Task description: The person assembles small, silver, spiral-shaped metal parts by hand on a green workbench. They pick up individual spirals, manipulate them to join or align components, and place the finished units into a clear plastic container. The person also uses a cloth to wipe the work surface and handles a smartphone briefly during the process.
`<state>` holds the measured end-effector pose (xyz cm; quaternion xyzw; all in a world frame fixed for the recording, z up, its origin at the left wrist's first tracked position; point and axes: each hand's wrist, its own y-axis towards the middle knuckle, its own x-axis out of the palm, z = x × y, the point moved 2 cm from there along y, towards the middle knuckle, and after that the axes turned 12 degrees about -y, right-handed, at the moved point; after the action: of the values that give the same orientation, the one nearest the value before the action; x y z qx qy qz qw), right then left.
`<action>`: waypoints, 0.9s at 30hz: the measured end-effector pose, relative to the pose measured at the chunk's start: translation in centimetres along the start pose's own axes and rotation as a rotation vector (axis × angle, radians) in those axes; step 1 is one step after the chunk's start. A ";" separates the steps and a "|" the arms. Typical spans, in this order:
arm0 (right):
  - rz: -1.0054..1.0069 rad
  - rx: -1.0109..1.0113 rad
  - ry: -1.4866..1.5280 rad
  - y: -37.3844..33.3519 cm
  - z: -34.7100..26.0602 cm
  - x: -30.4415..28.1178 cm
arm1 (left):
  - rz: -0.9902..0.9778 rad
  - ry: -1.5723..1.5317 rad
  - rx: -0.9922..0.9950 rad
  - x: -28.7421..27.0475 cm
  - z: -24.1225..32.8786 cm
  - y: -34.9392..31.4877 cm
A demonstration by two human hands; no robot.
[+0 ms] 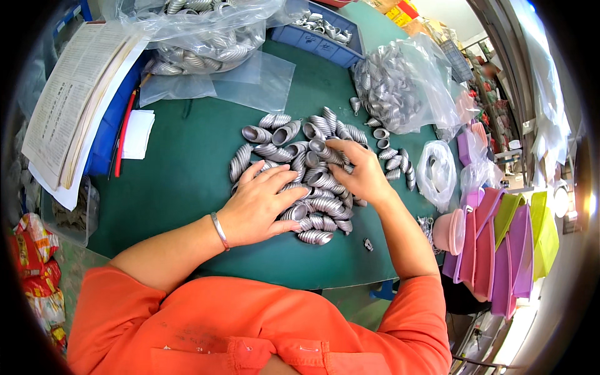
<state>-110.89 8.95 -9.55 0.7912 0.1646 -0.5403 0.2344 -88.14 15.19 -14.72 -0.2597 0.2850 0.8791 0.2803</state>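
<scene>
A loose pile of short, ribbed grey metal pieces [324, 204], curved and hollow at the end, covers the middle of the green table. My left hand [256, 209] lies over the pile's near left side, its fingers spread and resting on several pieces. At the pile's right side, my right hand [364, 172] has thumb and fingers closed round one ribbed metal piece [322, 150]. Part of that piece is hidden by the fingers. A silvery bracelet [220, 232] circles my left wrist.
Clear plastic bags of similar pieces stand at the back left [206, 47] and back right [390, 84]. Between them sits a blue bin [319, 45]. An open book [78, 100] is at left, beside a red pencil [125, 131]. Stacked coloured trays [494, 244] stand right.
</scene>
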 end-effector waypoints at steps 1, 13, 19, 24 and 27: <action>0.026 0.033 0.063 0.0 -0.2 -0.4 | 0.001 0.008 -0.006 0.0 0.0 0.0; 0.220 0.784 -0.411 5.9 12.1 3.1 | 0.008 0.014 0.031 -0.3 0.3 0.1; 0.440 0.447 0.306 3.6 9.7 2.9 | 0.013 -0.016 0.014 -0.3 0.1 0.0; 0.490 0.229 1.050 0.3 1.3 0.9 | 0.275 -0.384 -0.054 -1.0 0.1 0.1; 0.468 0.131 1.340 -1.2 -2.3 1.0 | 0.404 -0.696 -0.099 -1.4 0.2 0.3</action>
<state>-109.38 11.20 -10.03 0.9802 0.0662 0.1179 0.1445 -87.42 14.64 -13.58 0.1012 0.1756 0.9646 0.1688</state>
